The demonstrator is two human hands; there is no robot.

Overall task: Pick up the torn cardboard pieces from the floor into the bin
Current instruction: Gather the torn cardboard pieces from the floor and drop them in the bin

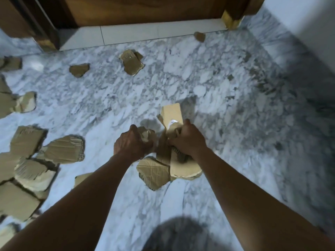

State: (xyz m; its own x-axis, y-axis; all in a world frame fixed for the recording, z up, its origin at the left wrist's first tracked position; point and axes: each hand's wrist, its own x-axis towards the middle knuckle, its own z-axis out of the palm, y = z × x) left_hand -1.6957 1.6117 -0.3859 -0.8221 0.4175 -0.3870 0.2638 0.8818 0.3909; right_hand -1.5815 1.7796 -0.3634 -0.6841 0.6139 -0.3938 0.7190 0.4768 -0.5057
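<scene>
both grips closed: left hand (133, 144), right hand (188, 140) clutch cardboard pieces (172, 113).

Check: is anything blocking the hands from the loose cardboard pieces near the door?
Nothing visible. Bare marble floor lies between both hands and the pieces by the door. But the left hand and right hand already grip cardboard, and no bin is in view.

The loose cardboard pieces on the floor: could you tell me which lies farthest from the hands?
The small scrap beside the pale threshold strip, near the door frame's foot.
</scene>
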